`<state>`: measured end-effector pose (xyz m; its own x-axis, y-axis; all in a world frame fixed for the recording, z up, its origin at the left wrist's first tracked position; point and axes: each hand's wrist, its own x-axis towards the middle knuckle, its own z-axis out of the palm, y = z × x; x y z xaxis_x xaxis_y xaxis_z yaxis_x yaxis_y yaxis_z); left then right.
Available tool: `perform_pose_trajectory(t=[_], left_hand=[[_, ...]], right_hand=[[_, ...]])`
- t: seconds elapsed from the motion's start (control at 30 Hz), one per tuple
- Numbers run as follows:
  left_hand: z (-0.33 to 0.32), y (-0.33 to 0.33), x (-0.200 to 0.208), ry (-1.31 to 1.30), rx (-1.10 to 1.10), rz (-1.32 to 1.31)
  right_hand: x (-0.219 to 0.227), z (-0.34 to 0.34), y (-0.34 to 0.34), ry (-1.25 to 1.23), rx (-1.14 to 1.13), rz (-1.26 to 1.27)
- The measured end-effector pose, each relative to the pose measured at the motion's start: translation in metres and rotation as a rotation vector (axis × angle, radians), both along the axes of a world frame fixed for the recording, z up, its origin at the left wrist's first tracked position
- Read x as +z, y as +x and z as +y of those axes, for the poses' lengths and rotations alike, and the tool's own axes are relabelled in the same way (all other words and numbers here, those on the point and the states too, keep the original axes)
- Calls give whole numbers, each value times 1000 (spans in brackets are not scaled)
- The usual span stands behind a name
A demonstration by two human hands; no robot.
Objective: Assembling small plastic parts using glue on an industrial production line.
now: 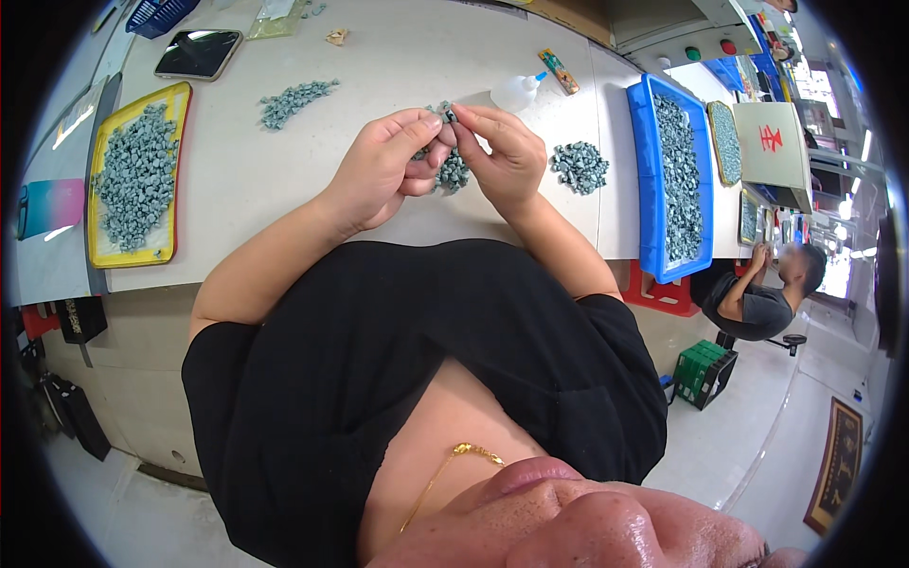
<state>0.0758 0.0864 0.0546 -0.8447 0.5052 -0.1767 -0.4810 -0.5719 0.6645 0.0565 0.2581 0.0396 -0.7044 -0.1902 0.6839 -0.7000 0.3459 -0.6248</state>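
Note:
My left hand (386,168) and my right hand (505,159) meet over the table, thumbs and fingertips pinched together on a small dark grey-green piece (450,115). Its exact kind is too small to make out. Beneath my hands lies a pile of similar grey-green pieces (454,173), partly hidden by the fingers. To the right of my right hand sits another small pile (579,168). Farther off to the left, a looser heap (292,103) spreads across the white tabletop (275,180).
A yellow tray (98,248) of pieces stands at left, near a blue-pink object (52,208) and a phone (199,54). A white squeeze bottle (514,93) stands beyond my right hand. Right are a blue bin (646,194) of pieces and a seated person (757,303).

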Motion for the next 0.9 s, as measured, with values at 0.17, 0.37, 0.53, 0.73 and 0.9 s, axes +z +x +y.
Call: perform_pose_trajectory(t=[0.17, 0.37, 0.53, 0.73, 0.9], left_hand=[[-1, 1, 1, 6, -54, -25], [-1, 2, 3, 2, -47, -31], [0, 1, 1, -42, -39, -15], [-5, -3, 3, -62, -72, -39], [-8, -6, 8, 39, -157, -164]], right_hand=[[3, 0, -2, 44, 3, 62], [1, -1, -2, 51, 1, 154], [-2, -4, -3, 60, -2, 215], [-3, -1, -2, 76, 17, 204], [1, 2, -1, 4, 67, 68]])
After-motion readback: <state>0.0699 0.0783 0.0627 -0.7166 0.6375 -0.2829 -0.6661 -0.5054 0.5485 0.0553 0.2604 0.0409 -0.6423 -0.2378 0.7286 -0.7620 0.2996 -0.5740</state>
